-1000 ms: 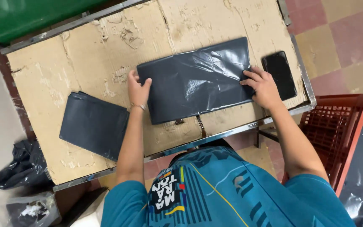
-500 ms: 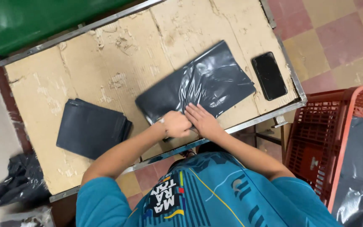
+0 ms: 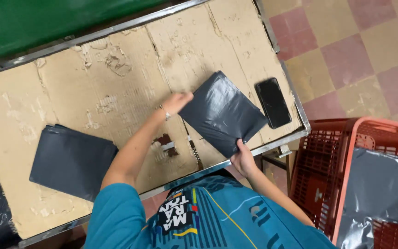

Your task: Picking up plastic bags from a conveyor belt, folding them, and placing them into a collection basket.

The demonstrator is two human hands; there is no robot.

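Near the table's front edge, just right of centre, lies a folded dark grey plastic bag (image 3: 219, 113), turned so that it sits as a diamond, one corner pointing to 12 o'clock and another to 6 o'clock. Its surface is glossy and creased, catching pale streaks of light, and its layers lie flat against each other with sharp fold edges. The left hand (image 3: 177, 102) meets the bag's corner at 9 o'clock; the hand is blurred, so whether its fingers pinch the plastic or only press on it cannot be told. The right hand (image 3: 243, 158) grips the corner at 6 o'clock, thumb on top and fingers curled beneath, pinching the plastic just over the table's metal rim.

At 3 o'clock from the bag, just beside it but apart, a black phone (image 3: 273, 102) lies face up. Well away at 9 o'clock rests a stack of folded dark bags (image 3: 72, 161) (squared up, several layers thick). All of these lie on a worn cardboard-covered table (image 3: 116, 83), its paper skin torn in patches. At 4 o'clock, on the tiled floor, stands a red plastic crate (image 3: 332, 161) holding more dark plastic sheeting (image 3: 381, 184).
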